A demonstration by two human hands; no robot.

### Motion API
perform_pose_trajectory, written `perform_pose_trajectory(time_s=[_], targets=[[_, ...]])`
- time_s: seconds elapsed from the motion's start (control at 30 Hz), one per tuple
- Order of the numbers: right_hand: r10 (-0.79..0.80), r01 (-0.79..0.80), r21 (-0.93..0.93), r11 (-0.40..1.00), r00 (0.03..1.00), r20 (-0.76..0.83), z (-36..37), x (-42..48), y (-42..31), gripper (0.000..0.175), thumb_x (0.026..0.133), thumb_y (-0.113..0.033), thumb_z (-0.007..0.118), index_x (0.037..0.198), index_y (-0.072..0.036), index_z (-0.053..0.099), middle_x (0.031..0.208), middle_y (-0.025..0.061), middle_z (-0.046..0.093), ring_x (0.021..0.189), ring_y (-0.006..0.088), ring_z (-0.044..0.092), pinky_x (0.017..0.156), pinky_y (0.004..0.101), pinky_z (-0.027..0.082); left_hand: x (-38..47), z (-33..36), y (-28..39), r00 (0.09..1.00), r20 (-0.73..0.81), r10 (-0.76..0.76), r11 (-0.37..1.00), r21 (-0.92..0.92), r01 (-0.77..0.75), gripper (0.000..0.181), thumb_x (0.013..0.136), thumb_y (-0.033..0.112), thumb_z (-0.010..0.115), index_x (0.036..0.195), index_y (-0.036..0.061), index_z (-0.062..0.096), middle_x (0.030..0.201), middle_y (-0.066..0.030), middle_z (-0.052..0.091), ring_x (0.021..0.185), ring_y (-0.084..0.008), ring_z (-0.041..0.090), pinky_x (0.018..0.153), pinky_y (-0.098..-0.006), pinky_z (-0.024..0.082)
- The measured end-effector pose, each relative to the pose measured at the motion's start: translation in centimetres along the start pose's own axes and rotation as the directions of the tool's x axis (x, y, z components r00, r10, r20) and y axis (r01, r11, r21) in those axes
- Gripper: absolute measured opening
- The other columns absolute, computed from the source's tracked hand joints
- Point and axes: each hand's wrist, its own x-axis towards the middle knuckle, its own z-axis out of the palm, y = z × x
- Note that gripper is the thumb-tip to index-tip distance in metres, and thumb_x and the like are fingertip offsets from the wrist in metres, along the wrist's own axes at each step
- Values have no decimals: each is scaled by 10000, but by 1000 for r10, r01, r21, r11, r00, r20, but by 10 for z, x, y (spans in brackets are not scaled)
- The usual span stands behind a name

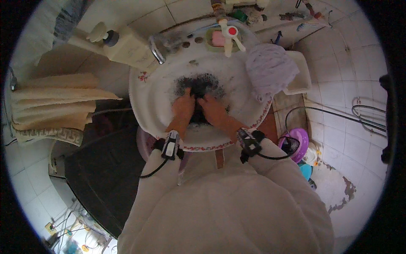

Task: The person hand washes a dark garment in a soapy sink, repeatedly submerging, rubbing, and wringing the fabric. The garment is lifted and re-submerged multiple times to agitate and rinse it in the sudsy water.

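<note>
Both hands are low in a white washbasin [152,104] with a floral rim. My left hand [184,103] and my right hand [212,106] grip a dark, wet-looking cloth [199,87] between them, thumbs near each other. Dark suds or specks surround the cloth in the bowl, and part of it hangs below the hands towards the front. Its full shape is hidden by the hands. A bunched pale lilac cloth [269,68] lies over the basin's right rim.
A plastic tap [228,39] with a red-capped handle juts over a green dish holding pink soap [218,38]. A chrome spout [157,52] stands back left. Beige towels [57,101] hang at left; a purple basin [299,144] is low at right.
</note>
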Motion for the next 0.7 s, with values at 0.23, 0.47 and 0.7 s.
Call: perform_pose_trajectory(time_s=[0.23,0.47,0.7], targets=[[131,-44,220,974,909,-396,-27,23,57,319,817,-46,485,1133,-71,523,1090,179,514,1017,311,488,864,380,407,-19,-18,15,995,95,-39,548,-831,100,453,883,341,496,1248,77,456,1096,-127,577,1023,-252,534,867,-337,418],[607,-461,776,430,784,130,-56,28,33,325,858,-154,522,1172,-72,538,1137,95,523,1023,170,475,898,298,359,-23,-14,16,971,234,-51,66,-969,237,494,878,343,517,1252,29,444,1215,-107,490,1062,-225,498,926,-327,378],[531,-448,831,-330,640,555,-60,18,-12,335,868,-306,529,1078,-51,584,976,75,614,933,180,552,834,303,422,-38,-24,27,965,243,100,-223,-940,259,387,892,303,497,1170,34,492,1114,-109,548,998,-236,549,847,-353,459]])
